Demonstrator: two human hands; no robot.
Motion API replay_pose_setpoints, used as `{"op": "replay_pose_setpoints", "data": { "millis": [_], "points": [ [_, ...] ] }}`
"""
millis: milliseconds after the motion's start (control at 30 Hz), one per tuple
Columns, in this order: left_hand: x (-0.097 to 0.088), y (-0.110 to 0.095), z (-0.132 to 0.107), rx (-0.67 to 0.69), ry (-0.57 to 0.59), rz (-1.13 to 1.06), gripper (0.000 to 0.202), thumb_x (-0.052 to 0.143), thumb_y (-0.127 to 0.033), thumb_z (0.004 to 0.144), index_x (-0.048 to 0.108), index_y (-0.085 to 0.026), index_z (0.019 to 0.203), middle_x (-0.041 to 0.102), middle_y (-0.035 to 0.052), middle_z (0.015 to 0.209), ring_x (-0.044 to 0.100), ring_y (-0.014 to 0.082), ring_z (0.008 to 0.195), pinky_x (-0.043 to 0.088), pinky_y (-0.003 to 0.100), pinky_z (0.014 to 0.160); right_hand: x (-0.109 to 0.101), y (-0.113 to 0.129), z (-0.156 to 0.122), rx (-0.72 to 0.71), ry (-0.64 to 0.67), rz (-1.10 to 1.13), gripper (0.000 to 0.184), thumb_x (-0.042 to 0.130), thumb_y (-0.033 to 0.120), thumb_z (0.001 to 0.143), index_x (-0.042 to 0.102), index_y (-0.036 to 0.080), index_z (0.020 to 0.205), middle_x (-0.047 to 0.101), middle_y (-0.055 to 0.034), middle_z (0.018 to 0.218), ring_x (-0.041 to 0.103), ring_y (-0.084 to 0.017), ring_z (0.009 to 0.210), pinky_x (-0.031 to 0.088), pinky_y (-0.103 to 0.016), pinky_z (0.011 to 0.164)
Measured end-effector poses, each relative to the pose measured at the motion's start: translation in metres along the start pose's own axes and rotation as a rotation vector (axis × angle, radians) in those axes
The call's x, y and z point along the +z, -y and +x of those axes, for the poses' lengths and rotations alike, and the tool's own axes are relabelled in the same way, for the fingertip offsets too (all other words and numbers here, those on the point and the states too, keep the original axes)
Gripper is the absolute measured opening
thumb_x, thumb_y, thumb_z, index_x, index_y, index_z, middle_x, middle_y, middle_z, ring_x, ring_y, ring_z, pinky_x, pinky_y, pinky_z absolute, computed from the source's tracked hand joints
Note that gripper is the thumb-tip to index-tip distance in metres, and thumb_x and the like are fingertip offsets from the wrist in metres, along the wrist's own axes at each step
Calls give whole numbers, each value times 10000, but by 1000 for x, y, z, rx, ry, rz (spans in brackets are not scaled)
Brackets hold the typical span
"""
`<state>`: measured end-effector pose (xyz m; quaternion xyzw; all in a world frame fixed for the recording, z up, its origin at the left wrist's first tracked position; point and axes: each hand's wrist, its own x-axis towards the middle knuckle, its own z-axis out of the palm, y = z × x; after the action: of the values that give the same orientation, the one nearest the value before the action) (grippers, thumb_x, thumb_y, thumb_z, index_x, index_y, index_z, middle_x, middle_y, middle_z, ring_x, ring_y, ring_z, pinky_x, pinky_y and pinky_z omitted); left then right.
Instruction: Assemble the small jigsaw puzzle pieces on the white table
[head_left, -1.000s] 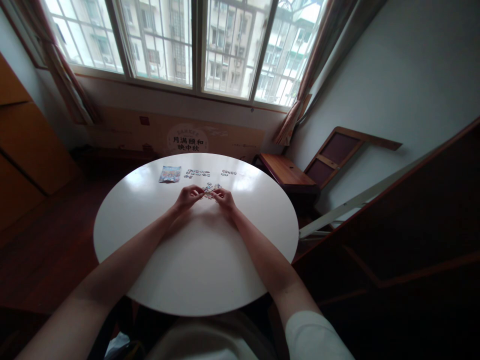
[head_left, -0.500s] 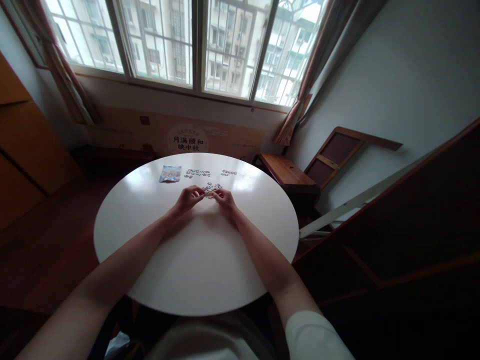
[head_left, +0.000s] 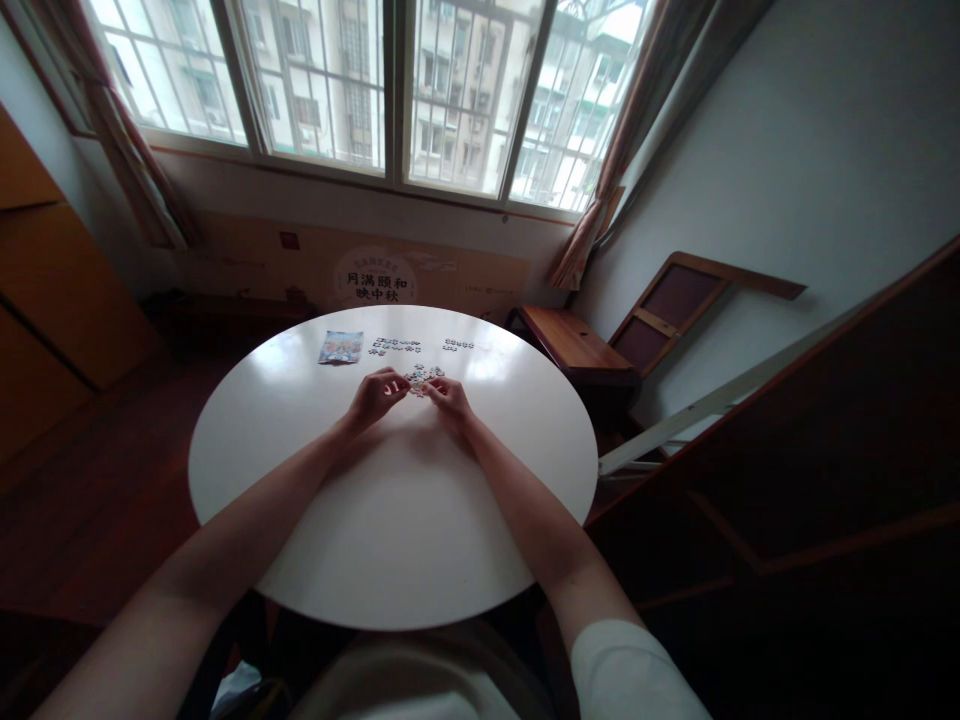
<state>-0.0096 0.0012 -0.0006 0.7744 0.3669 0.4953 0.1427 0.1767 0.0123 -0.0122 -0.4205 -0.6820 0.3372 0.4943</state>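
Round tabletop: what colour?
White, plain with a glossy sheen; it shows best in the head view, around and below the hands.

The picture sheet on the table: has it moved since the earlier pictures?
No, the picture sheet shows no visible shift; it keeps the same place on the white table.

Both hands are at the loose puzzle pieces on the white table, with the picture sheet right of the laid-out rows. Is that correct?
No: in the head view the picture sheet lies left of the laid-out rows, not right. The left hand and right hand are at the loose puzzle pieces on the white table, as stated.
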Motion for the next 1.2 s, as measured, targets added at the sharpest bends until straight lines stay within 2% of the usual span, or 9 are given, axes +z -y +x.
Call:
{"op": "replay_pose_setpoints", "data": {
  "millis": [233, 500, 733, 1200],
  "points": [
    [1, 1, -1, 8, 11, 16, 146, 618, -280, 781, 693, -155, 764, 628, 38, 741, 569, 113, 583, 469, 230, 552, 0, 0, 0, 2, 16, 23, 287, 628, 418, 733, 671, 134, 716, 673, -55, 708, 581, -136, 623, 438, -235, 566],
    [3, 0, 2, -146, -15, -42, 275, 648, -410, 741, 700, -142, 767, 666, 54, 720, 572, 114, 519, 474, 229, 498, 0, -2, 2, 20, -54, 5, 293, 655, 432, 709, 676, 139, 716, 677, -57, 688, 575, -129, 572, 442, -234, 534],
    [2, -3, 3, -224, 2, -93, 362, 656, -484, 705, 709, -127, 726, 690, 78, 692, 587, 140, 528, 471, 246, 492, 0, -3, 1, 8, -45, 12, 327, 654, 455, 704, 676, 129, 720, 673, -60, 672, 573, -129, 562, 436, -232, 521],
    [2, -4, 3, -240, 20, -117, 386, 653, -497, 706, 710, -116, 730, 687, 84, 684, 593, 149, 538, 459, 244, 488, 0, 2, 0, 21, -13, -2, 341, 657, 475, 696, 677, 135, 700, 672, -55, 675, 578, -132, 585, 428, -231, 534]
  ]
}}
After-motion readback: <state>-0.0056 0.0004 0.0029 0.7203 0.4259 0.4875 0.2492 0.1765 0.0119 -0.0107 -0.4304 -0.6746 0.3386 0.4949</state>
